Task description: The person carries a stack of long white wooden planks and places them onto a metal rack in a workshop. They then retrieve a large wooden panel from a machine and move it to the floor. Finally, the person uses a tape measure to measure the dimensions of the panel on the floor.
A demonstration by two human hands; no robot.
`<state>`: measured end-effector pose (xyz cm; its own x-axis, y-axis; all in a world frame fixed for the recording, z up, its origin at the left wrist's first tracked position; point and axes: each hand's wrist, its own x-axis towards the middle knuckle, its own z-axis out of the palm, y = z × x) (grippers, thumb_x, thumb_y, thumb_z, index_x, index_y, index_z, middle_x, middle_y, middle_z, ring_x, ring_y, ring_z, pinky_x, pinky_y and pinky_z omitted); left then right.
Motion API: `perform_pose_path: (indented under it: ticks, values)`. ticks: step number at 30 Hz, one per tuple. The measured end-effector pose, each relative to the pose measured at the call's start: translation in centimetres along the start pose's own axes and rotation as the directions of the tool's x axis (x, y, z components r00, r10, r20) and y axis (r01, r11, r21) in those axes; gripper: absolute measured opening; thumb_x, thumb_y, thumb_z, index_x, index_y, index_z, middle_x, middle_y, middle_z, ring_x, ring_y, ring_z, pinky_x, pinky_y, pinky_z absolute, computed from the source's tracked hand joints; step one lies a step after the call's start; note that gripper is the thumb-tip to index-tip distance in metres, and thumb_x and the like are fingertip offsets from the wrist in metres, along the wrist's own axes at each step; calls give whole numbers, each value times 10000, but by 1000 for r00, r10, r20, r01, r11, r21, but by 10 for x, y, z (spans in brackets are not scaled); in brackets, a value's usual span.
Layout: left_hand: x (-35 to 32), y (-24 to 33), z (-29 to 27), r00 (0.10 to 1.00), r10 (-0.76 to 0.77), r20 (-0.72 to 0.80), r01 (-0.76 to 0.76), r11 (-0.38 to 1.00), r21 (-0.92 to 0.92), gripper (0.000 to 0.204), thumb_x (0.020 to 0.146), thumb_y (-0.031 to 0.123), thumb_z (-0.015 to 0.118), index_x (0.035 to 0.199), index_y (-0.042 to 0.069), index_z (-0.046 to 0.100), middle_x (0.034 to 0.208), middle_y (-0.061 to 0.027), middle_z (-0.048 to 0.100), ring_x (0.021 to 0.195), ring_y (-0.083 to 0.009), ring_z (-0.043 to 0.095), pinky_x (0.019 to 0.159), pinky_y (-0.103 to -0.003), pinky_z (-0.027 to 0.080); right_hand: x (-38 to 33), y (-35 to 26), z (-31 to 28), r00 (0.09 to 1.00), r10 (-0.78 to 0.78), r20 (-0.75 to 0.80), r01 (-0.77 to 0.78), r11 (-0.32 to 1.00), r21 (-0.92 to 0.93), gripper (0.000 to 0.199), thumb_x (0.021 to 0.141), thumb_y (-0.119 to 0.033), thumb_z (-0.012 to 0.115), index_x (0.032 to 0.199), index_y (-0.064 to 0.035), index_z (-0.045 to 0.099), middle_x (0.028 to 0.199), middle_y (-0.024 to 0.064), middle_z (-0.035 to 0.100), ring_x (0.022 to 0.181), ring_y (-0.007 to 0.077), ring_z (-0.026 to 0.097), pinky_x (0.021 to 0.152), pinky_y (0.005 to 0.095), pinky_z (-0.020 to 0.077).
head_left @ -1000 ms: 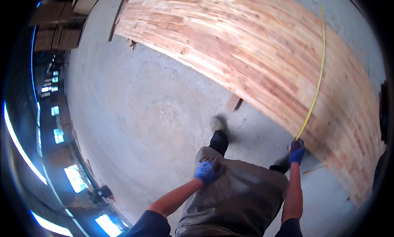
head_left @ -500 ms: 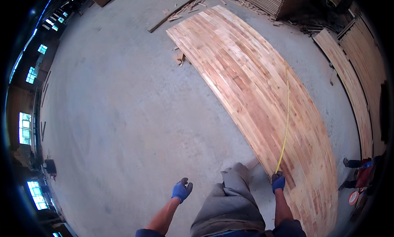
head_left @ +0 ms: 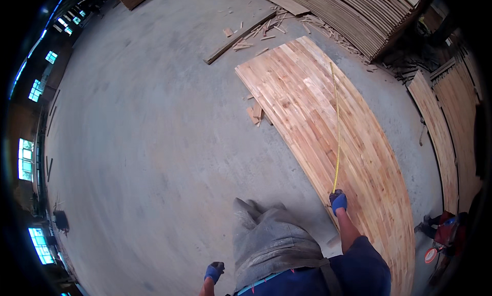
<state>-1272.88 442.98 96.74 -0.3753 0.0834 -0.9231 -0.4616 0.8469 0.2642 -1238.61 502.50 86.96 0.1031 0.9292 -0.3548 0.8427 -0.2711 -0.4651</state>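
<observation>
A long panel of joined wooden strips (head_left: 328, 137) lies stretched out in front of me and to my right. My right hand (head_left: 338, 201), in a blue glove with dark fingers, is closed round a tape measure above the panel's left part. Its yellow blade (head_left: 338, 142) runs out from the hand along the wood toward the panel's far end. The case is hidden in my grip. My left hand (head_left: 214, 271), gloved the same way, hangs low at my left side over the floor. Its fingers are loosely bent, and I see nothing in them.
Wood offcuts (head_left: 254, 113) lie beside the panel's left edge. A long beam (head_left: 240, 37) and scattered scraps are beyond its far end. Stacked boards (head_left: 353, 19) stand at the far right. More panels (head_left: 435, 132) lie rightward, near another person (head_left: 443, 229).
I have moved forward along the panel. My right hand has travelled toward the far end with the tape measure, and the blade stretch ahead is shorter. My left hand has dropped lower and back.
</observation>
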Motion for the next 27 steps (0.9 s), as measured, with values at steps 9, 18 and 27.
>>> perform_pose_path:
  ticks: [9,18,27]
  values:
    - [166,277,-197,995,12,100,-59,877,477,357,879,356,627,991,22,684,793,-98,704,726,-219,659,675,-369,523,71,-284,148,987,160,8,-160,981,107,247,785,-273,685,933,-76,672,843,170,704,800,335,684,732,417,535]
    - [325,853,-268,689,685,236,-688,518,507,288,935,270,586,1042,17,671,985,-136,713,910,-224,667,839,-341,515,122,-535,261,937,345,61,-350,927,135,295,784,-316,662,1001,-117,672,953,168,707,897,350,677,808,436,527]
    - [421,1099,-224,527,666,527,-637,-101,765,471,839,402,631,1163,60,618,1061,-226,667,951,-400,649,827,-478,517,273,-688,383,913,401,-77,-378,902,210,249,792,-300,653,932,-99,695,881,173,709,841,358,683,763,436,536]
